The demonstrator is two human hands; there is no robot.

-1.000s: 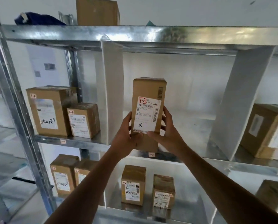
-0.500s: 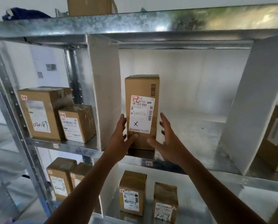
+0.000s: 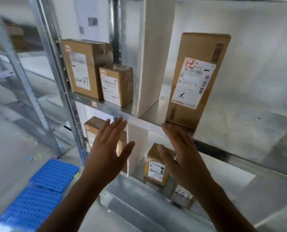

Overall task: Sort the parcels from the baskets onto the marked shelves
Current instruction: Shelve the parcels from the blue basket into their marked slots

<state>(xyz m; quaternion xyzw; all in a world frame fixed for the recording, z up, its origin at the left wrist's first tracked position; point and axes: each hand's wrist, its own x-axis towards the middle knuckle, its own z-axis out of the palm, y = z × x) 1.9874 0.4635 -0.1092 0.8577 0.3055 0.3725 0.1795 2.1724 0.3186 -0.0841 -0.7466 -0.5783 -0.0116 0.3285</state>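
Bare left grip (image 3: 106,151), right grip (image 3: 181,156)

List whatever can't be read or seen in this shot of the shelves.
All in the head view:
1. Lower-shelf parcel: most of its front and label are hidden behind the left hand.
2. Small parcel: mostly hidden behind the wrist of the right hand.
3. Tall parcel: the label's fine print is blurred.
4. Paper sheet: cut off by the top edge, and its print is blurred.
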